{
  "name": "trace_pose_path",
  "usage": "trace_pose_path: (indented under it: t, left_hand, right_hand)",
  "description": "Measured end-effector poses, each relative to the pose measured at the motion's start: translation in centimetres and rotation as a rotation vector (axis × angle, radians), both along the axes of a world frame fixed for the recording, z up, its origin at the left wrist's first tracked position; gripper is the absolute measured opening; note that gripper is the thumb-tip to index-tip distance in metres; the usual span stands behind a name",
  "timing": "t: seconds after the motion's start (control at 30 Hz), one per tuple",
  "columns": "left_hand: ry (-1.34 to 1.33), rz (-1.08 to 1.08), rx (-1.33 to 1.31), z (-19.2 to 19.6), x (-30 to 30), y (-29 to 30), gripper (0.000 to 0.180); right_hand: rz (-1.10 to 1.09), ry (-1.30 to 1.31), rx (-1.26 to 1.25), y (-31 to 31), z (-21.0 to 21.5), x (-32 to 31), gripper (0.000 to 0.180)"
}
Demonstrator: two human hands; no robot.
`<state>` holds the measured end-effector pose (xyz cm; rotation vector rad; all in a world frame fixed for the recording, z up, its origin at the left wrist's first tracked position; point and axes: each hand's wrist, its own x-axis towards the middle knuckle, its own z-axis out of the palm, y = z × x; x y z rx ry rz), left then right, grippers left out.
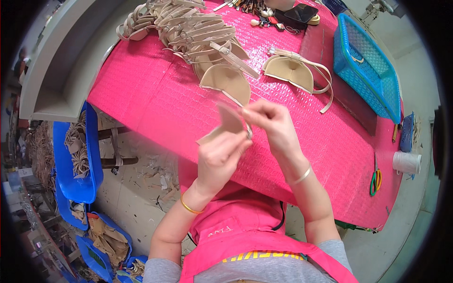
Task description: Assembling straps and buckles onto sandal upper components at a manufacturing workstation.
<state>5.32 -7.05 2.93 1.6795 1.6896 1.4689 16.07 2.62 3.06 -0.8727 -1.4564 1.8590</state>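
Observation:
My left hand (218,158) is closed on a beige sandal heel piece (230,119), its curved panel blurred by motion above the fingers. Against it, the thumb and forefinger of my right hand (272,123) pinch what looks like its thin strap. A small shiny bit of metal, perhaps a buckle (249,132), shows between the hands. Just beyond them a similar piece (226,82) lies cup-side up at the near end of a long heap of strapped pieces (188,33). One separate piece (288,70) rests to the right, its strap looped out.
Pink sheeting covers the table (330,160). On its right are a blue basket (368,70), scissors (376,181) and a white thread spool (406,162). A black phone-like object (297,16) lies at the back. Blue bins (96,155) with beige parts stand at left.

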Motion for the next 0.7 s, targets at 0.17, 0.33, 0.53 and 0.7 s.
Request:
trace_pose_path:
  t: [0.17, 0.33, 0.53, 0.7]
  left_hand:
    - [-0.985, -0.02, -0.162, -0.5, 0.7, 2.9, 0.045]
    - [-0.349, 0.101, 0.073, -7.0, -3.0, 10.7, 0.065]
    - [-0.032, 0.396, -0.167, -3.3, -3.8, 12.8, 0.054]
    - [0.15, 0.396, -0.18, 2.0, -3.1, 7.9, 0.028]
  right_hand:
    - [0.039, -0.074, 0.272, 5.2, 0.8, -2.7, 0.018]
    - [-0.42, -0.938, 1.346, 13.1, 1.2, 1.3, 0.02]
    - [-0.332, -0.984, 1.303, 13.6, -0.2, 5.4, 0.024]
    - [-0.333, -0.764, 1.348, 8.4, 1.0, 7.9, 0.02]
